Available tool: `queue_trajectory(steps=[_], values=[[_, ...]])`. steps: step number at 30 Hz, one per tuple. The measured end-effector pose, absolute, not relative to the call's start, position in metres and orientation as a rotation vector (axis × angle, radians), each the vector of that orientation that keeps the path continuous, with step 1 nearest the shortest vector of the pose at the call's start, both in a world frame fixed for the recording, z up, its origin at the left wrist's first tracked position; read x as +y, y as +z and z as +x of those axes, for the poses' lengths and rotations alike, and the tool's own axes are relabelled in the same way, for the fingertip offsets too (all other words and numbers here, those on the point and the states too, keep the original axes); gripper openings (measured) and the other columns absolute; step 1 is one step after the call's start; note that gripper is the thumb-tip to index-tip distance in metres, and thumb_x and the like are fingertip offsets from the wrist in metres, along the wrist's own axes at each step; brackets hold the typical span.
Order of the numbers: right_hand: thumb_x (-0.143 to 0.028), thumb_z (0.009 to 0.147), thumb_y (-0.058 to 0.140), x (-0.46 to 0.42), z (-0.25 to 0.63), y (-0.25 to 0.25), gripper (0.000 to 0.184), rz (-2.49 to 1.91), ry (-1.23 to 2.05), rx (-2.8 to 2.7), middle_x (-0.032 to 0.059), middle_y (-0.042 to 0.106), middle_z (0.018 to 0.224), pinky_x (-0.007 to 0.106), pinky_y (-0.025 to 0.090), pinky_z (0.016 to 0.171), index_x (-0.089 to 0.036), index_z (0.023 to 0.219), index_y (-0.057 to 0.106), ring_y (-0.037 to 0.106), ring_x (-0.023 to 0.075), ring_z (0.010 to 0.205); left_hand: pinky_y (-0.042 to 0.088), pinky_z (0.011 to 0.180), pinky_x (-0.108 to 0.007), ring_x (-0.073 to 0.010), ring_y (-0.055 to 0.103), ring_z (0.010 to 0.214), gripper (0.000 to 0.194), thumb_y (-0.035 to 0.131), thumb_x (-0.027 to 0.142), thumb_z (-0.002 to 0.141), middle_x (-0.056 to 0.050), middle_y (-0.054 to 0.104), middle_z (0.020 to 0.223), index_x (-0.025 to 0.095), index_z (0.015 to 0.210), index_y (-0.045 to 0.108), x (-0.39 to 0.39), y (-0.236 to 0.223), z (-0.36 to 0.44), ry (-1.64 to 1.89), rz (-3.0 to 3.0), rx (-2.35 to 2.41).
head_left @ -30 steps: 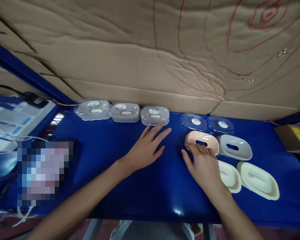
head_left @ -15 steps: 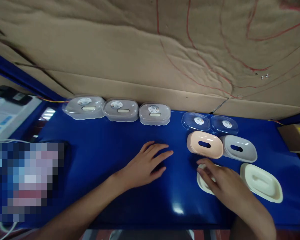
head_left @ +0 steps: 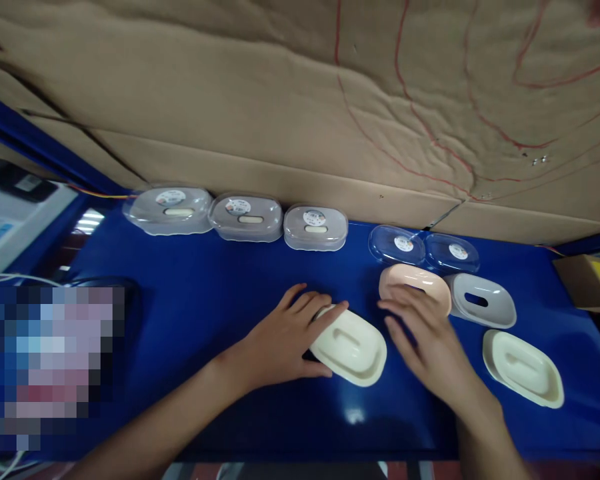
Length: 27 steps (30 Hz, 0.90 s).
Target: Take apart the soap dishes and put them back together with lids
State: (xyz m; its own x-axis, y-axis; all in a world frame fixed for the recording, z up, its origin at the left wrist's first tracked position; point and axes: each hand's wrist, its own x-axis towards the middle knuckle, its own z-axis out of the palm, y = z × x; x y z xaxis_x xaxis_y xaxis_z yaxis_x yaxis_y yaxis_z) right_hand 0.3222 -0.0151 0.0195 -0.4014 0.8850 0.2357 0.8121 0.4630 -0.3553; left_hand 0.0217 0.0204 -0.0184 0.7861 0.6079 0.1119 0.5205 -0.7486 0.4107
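Observation:
My left hand [head_left: 293,337] grips the left end of a cream oval tray [head_left: 353,343], fingers over its far rim and thumb at its near side. The tray lies low over the blue table, its recess facing up. My right hand [head_left: 423,333] is open and slightly blurred, its fingers apart at the near edge of a peach oval tray [head_left: 397,280] with a dark slot. Whether the fingers touch it I cannot tell. Right of the peach tray sits a grey slotted tray [head_left: 483,303]. A second cream tray [head_left: 525,370] rests nearer, to the right of my right hand.
Along the back stand several grey boxes [head_left: 247,220] under clear lids. Two loose clear lids [head_left: 395,247] lie behind the peach and grey trays. Brown cardboard [head_left: 230,100] covers the wall. A pixelated area and white cables [head_left: 15,277] are at left, a cardboard box [head_left: 583,280] at right.
The cream tray under my right hand has moved left, and my left hand now grips it. My right hand has let it go and moved up over the peach tray's near edge.

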Motion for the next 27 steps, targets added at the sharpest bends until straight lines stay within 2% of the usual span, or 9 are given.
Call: queue_trajectory(steps=[2,4,7,10,14,18,22,24,27], values=[[-0.031,0.108,0.057,-0.007,0.338,0.012,0.034,-1.625,0.087,-2.248,0.0174,0.062,0.155,0.067,0.047,0.119,-0.024,0.14,0.064,0.056,0.0382,0.149,0.031,0.128,-0.069,-0.0441,0.058,0.142,0.118,0.089,0.073,0.078,-0.021,0.063,0.151,0.021,0.17,0.037,0.023,-0.018,0.016,0.325,2.633,0.939],[-0.038,0.109,0.054,-0.003,0.347,0.006,0.041,-1.763,0.039,-2.219,0.0211,0.056,0.161,0.07,0.043,0.12,-0.021,0.146,0.059,0.05,0.0423,0.153,0.029,0.129,-0.07,-0.0448,0.054,0.146,0.119,0.089,0.073,0.078,-0.021,0.058,0.158,0.023,0.171,0.035,0.024,-0.016,0.012,0.319,2.615,0.966],[-0.044,0.111,0.051,-0.002,0.347,0.003,0.049,-1.803,0.138,-2.255,0.02,0.055,0.163,0.066,0.043,0.121,-0.023,0.155,0.05,0.05,0.0395,0.154,0.023,0.132,-0.068,-0.0418,0.05,0.151,0.109,0.087,0.059,0.085,-0.017,0.054,0.163,0.025,0.172,0.031,0.023,-0.012,0.009,0.312,2.551,0.924],[-0.045,0.109,0.059,-0.003,0.34,0.006,0.053,-1.632,0.277,-2.355,0.0169,0.05,0.169,0.06,0.044,0.123,-0.027,0.157,0.047,0.046,0.0347,0.158,0.022,0.133,-0.066,-0.0389,0.051,0.15,0.103,0.084,0.045,0.088,-0.016,0.058,0.159,0.023,0.172,0.028,0.023,-0.006,0.008,0.298,2.498,0.886],[-0.049,0.104,0.065,-0.004,0.346,0.006,0.055,-1.651,0.217,-2.351,0.0152,0.043,0.173,0.064,0.04,0.124,-0.031,0.154,0.051,0.041,0.0373,0.161,0.025,0.132,-0.064,-0.0366,0.054,0.147,0.093,0.08,0.036,0.09,-0.015,0.061,0.154,0.022,0.169,0.033,0.024,-0.001,0.004,0.296,2.49,0.903],[-0.056,0.099,0.067,-0.003,0.361,-0.008,0.068,-1.847,0.128,-2.33,0.0188,0.039,0.175,0.073,0.036,0.123,-0.029,0.159,0.048,0.037,0.0438,0.162,0.026,0.132,-0.064,-0.037,0.058,0.143,0.082,0.083,0.042,0.089,-0.013,0.064,0.148,0.023,0.16,0.046,0.025,-0.004,0.003,0.314,2.517,0.92],[-0.05,0.103,0.062,-0.005,0.362,-0.016,0.062,-1.857,0.084,-2.339,0.0179,0.039,0.174,0.078,0.027,0.126,-0.029,0.159,0.046,0.03,0.0451,0.165,0.03,0.13,-0.063,-0.0374,0.059,0.14,0.08,0.087,0.05,0.089,-0.013,0.066,0.145,0.024,0.155,0.05,0.024,-0.009,0.007,0.324,2.528,0.951],[-0.049,0.103,0.062,-0.005,0.359,-0.013,0.061,-1.832,0.092,-2.348,0.0171,0.044,0.171,0.08,0.024,0.126,-0.03,0.159,0.047,0.031,0.0461,0.165,0.03,0.129,-0.063,-0.0379,0.06,0.139,0.081,0.087,0.053,0.088,-0.013,0.066,0.144,0.024,0.154,0.05,0.024,-0.009,0.009,0.326,2.535,0.955],[-0.05,0.102,0.067,-0.004,0.355,0.0,0.058,-1.762,0.15,-2.334,0.0155,0.053,0.164,0.072,0.035,0.124,-0.033,0.154,0.051,0.046,0.0417,0.157,0.03,0.128,-0.063,-0.038,0.059,0.139,0.086,0.089,0.056,0.087,-0.014,0.066,0.143,0.023,0.154,0.049,0.025,-0.01,0.011,0.304,2.543,0.955]])
